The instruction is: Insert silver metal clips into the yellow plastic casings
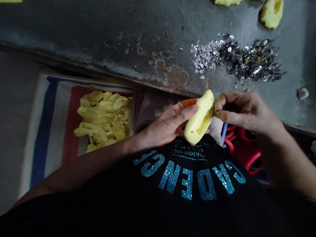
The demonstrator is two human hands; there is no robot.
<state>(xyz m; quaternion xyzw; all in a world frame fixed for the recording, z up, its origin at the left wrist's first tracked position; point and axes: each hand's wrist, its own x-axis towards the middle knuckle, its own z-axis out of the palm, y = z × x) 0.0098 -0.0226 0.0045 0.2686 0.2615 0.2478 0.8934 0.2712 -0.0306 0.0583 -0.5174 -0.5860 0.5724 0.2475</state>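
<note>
My left hand [174,121], with orange covering on a finger, holds a yellow plastic shell [197,121] above my lap, tilted so its long slot faces right. The thumb presses on the shell's upper side. At the slot's edge, my right hand [240,107] pinches thumb and forefinger together on something small and dark, too small to make out. Just beyond the hands, a heap of small metal clips [237,59] lies on the workbench, some silvery and some dark.
The worn grey workbench [98,36] has its near edge just past my hands. More yellow shells [271,13] lie at its far right. To my left, several yellow pieces [106,118] fill a container by a striped sheet [50,131]. Red rings [251,158] sit below right.
</note>
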